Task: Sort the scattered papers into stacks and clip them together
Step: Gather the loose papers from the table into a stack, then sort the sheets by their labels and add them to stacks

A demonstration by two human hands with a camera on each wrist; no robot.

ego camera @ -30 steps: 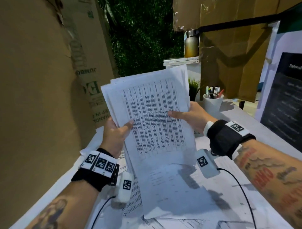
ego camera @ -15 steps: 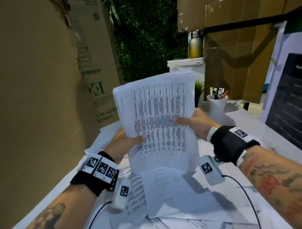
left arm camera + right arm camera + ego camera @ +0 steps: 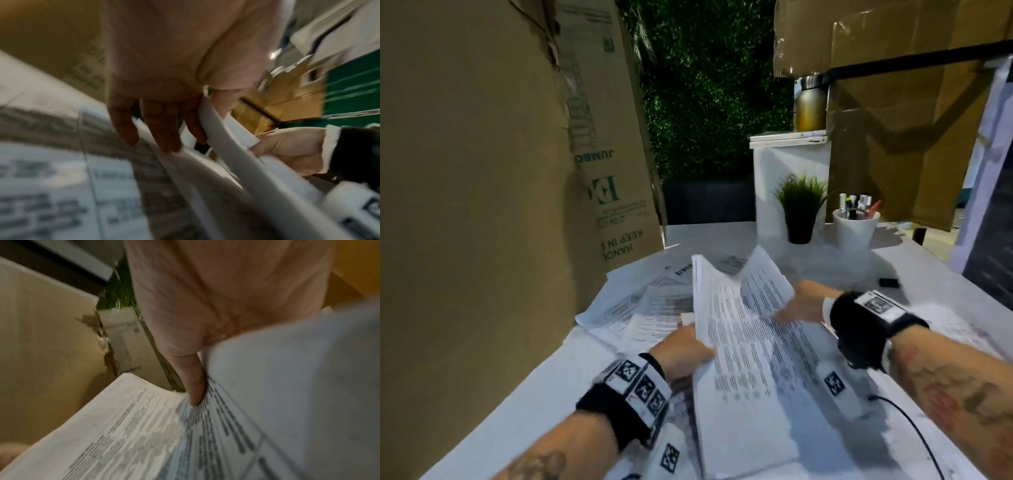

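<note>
A stack of printed papers (image 3: pixel 739 342) lies tilted low over the table, bent into a trough. My left hand (image 3: pixel 683 349) grips its left edge, thumb on top and fingers (image 3: pixel 164 129) underneath. My right hand (image 3: pixel 801 305) pinches the right edge, with its thumb (image 3: pixel 195 386) pressed on the printed top sheet (image 3: pixel 133 426). The stack's edge (image 3: pixel 226 138) runs between both hands in the left wrist view. Loose sheets (image 3: pixel 640 308) lie scattered on the table beneath and to the left.
A tall cardboard box (image 3: pixel 482 205) walls off the left side. At the back stand a small potted plant (image 3: pixel 801 209) and a white pen cup (image 3: pixel 854 226). A small black clip (image 3: pixel 889 282) lies on the table (image 3: pixel 705 236) to the right.
Both hands have brought the stack down from upright in the air to nearly flat over the table. The sheets now bend in the middle.
</note>
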